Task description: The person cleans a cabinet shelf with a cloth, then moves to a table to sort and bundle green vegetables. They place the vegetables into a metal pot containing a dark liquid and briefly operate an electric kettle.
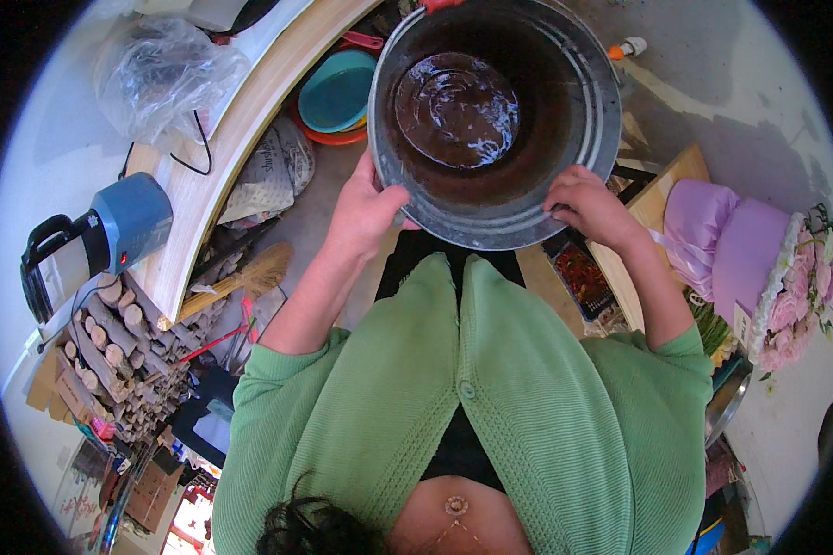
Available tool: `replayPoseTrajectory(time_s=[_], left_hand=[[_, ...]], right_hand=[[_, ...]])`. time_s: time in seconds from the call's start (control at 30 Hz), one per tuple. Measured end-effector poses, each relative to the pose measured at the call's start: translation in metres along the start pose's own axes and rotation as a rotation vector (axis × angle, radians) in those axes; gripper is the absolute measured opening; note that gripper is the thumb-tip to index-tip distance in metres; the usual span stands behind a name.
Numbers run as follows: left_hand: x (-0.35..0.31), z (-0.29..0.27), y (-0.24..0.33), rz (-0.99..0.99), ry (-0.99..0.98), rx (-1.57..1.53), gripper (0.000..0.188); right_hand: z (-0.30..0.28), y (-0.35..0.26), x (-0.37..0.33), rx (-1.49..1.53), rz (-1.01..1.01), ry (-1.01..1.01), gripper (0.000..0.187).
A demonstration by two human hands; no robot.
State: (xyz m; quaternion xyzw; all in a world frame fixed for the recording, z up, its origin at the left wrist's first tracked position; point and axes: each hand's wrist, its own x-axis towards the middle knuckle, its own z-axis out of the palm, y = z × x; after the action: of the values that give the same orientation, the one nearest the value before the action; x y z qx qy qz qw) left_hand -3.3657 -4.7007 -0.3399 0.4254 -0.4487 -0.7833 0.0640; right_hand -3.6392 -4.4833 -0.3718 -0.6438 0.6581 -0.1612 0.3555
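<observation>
Between my two hands is a large grey metal bucket (594, 102), its inside stained dark brown. Glossy dark liquid (458, 109) lies at its bottom and reflects light. My left hand (363, 205) is closed on the near left rim, thumb on the outside, some fingers hidden behind the wall. On the near right rim, my right hand (590, 205) has its fingers curled over the edge. Something red sits at the bucket's far edge, cut off by the frame.
To the left, a pale wooden counter (241, 102) bears a blue kettle (131, 222) and clear plastic bags (171, 79). Teal and orange basins (338, 91) stand beside the bucket. Stacked firewood (125, 356) lies lower left. At right are a pink bouquet in lilac wrapping (740, 242) and a wooden board (662, 199).
</observation>
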Motion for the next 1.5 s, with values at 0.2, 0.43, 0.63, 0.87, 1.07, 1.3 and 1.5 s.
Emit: replayPoseTrajectory(time_s=[0.2,0.43,0.63,0.87,1.07,1.3,1.5], left_hand=[[-0.006,0.007,0.004,-0.080,0.023,0.023,0.076],[-0.009,0.016,0.002,0.007,0.056,0.044,0.061],[-0.008,0.014,0.000,0.000,0.026,0.043,0.061],[-0.008,0.017,-0.002,-0.010,0.017,0.020,0.055],[-0.010,0.018,-0.006,0.007,-0.034,0.014,0.062],[-0.003,0.018,-0.003,0.082,-0.010,0.048,0.065],[-0.005,0.025,0.004,0.088,0.065,0.003,0.054]], right_hand=[[0.004,0.003,0.004,0.016,-0.012,-0.045,0.013],[0.023,0.007,0.004,-0.091,-0.085,-0.088,0.012],[0.029,0.018,0.008,-0.097,-0.068,0.016,0.005],[0.062,0.065,0.086,0.039,0.312,0.311,0.008],[0.124,0.080,0.135,-0.274,0.550,-0.101,0.017],[0.084,-0.008,0.090,0.571,0.130,-0.030,0.013],[0.047,-0.032,0.051,0.896,0.077,-0.303,0.014]])
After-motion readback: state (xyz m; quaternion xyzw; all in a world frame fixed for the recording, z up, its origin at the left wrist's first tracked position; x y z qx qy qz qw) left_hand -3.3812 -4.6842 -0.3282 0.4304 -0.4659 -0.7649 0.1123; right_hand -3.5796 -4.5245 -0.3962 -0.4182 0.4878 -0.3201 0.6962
